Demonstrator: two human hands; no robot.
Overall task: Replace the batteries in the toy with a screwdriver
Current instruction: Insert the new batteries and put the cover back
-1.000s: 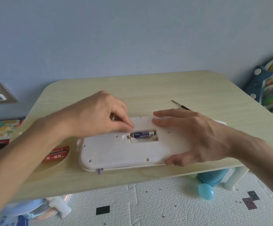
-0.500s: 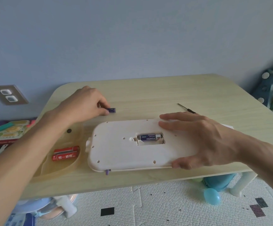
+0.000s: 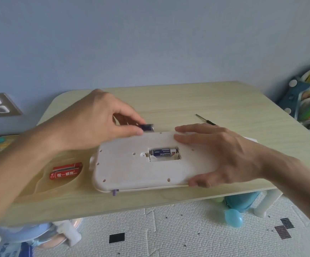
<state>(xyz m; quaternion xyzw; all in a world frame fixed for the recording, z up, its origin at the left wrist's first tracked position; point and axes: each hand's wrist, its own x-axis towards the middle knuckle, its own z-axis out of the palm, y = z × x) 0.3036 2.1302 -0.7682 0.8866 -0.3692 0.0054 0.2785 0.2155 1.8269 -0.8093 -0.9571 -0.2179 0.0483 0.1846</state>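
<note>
The left hand [image 3: 94,125] pinches a dark battery [image 3: 146,127] between thumb and fingers, just above the far edge of the white toy [image 3: 132,169] lying face-down on the table [image 3: 187,101]. The right hand [image 3: 219,154], fingers spread flat and gripping nothing, steadies the toy; it's best kept there while the battery is carried clear or matched to the empty slot beside the loaded one [image 3: 162,152].

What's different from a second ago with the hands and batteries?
The left hand left the compartment, went to the table behind the toy, and now grips a dark battery. The right hand still steadies the toy; one battery remains inside.
</note>
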